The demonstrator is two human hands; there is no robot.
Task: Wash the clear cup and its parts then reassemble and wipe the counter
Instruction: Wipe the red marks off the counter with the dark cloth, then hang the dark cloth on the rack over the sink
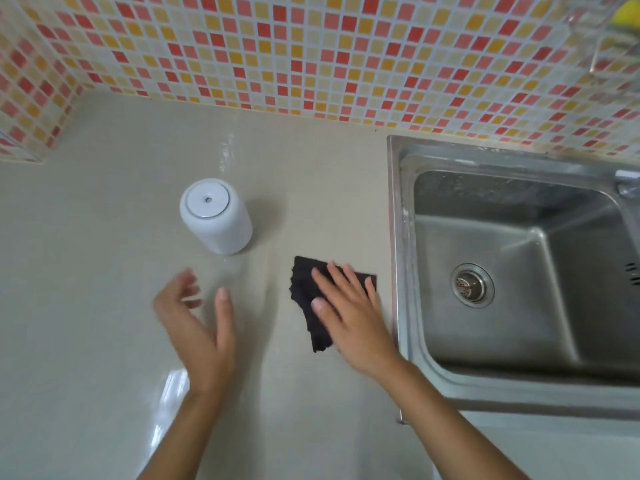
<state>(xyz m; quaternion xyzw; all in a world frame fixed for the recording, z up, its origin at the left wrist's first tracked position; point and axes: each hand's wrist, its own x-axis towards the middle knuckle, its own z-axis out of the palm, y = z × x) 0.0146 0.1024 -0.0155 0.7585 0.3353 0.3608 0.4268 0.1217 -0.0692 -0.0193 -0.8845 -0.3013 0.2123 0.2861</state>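
While the cup (215, 216) stands capped on the counter (104, 306) out of the wiping path, right hand (349, 306) presses flat-fingered on the dark cloth (304, 292) beside the sink (398, 237), left hand (197, 317) hovering empty, fingers loose.

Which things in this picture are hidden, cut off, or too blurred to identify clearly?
- Head view: the part of the black cloth under the right hand.
- Head view: the left hand is motion-blurred; its fingertips are unclear.
- Head view: the faucet is cut off by the right edge.
- Head view: the yellow object at the top right is blurred and cut off.
- Head view: what the white lidded cup contains, hidden by its lid.
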